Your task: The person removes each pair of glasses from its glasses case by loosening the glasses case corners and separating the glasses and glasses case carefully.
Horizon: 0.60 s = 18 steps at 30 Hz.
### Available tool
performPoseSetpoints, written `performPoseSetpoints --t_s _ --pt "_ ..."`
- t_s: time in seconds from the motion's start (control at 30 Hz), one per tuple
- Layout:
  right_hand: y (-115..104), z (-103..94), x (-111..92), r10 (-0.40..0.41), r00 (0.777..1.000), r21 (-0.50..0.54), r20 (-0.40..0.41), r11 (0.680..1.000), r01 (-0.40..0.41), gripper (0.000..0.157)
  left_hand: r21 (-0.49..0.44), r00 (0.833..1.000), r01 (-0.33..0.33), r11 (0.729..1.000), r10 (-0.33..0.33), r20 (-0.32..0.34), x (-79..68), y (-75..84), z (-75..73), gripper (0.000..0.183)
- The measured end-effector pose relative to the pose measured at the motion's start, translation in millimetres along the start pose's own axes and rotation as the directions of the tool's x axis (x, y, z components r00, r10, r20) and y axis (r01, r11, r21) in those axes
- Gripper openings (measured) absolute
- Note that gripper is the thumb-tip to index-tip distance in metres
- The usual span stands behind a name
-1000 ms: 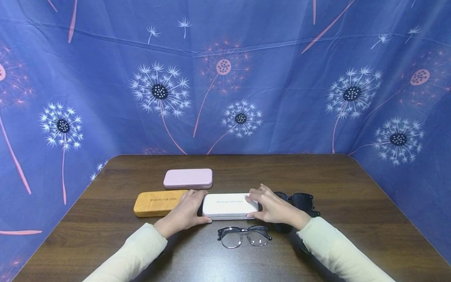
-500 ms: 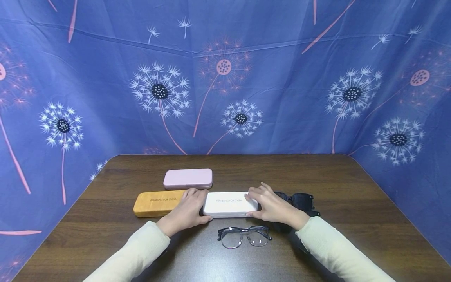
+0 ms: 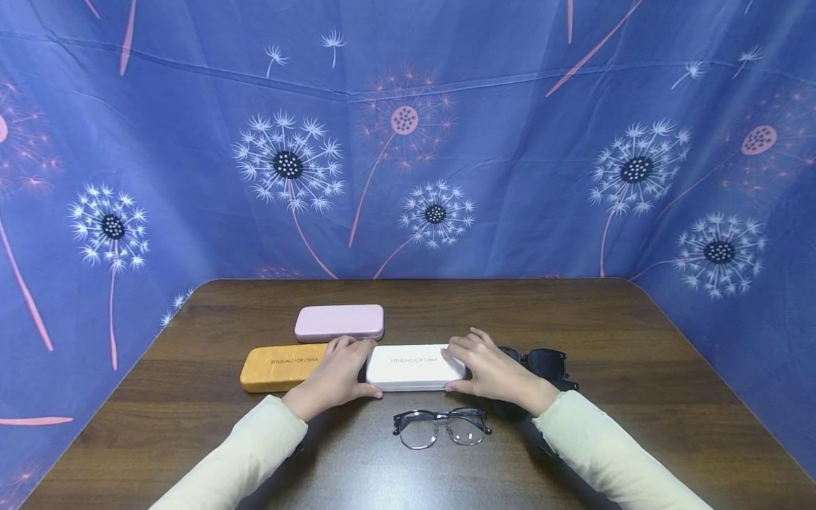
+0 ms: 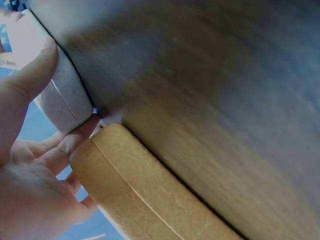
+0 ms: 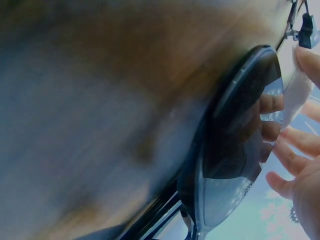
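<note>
A white glasses case with lettering on its lid lies closed at mid-table. My left hand grips its left end, the thumb along the front side. In the left wrist view the fingers pass between this case and the yellow glasses case. From the other end my right hand holds the white case, thumb low at the front and fingers toward the top and far side. Clear eyeglasses with a dark browline sit in front of it. Dark sunglasses lie beside my right hand, partly hidden by it.
Behind the yellow case is a closed pink glasses case. More dark eyewear is partly covered by my right forearm. The brown wooden table ends at the back against a blue dandelion-print cloth.
The white case has shifted slightly away from me, toward the back of the table, with both hands on it. The eyeglasses and other cases stay in place.
</note>
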State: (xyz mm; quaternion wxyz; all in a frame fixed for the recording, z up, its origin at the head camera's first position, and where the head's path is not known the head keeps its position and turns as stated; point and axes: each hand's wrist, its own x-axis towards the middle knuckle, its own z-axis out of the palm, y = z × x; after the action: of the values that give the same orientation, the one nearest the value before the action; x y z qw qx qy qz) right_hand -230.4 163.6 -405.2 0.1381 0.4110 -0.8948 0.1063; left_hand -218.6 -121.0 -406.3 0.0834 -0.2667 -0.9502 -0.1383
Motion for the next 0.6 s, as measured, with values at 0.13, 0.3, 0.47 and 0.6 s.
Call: performPoseSetpoints --t_s 0.13,0.3,0.47,0.6 --pt "1.3 -1.0 -0.2 -0.011 1.0 -0.022 0.0 1.0 0.011 0.055 -0.031 0.999 0.029 0.999 -0.029 0.013 1.6 1.1 -1.3 0.078" --pt "3.8 -5.8 -3.3 0.015 0.999 0.004 0.04 1.0 -0.016 0.056 -0.033 0.999 0.023 0.999 -0.022 0.039 1.4 0.6 -2.3 0.081" --pt "6.3 -12.9 -11.4 0.06 0.996 0.013 0.058 0.998 -0.061 0.058 -0.005 0.999 -0.013 1.0 0.013 0.037 -1.6 -3.3 -6.1 0.082" --pt "10.2 -21.7 -20.7 0.104 0.993 -0.005 0.054 0.995 -0.104 0.059 0.039 0.999 -0.037 0.999 0.037 0.011 -5.6 -8.4 -13.1 0.077"
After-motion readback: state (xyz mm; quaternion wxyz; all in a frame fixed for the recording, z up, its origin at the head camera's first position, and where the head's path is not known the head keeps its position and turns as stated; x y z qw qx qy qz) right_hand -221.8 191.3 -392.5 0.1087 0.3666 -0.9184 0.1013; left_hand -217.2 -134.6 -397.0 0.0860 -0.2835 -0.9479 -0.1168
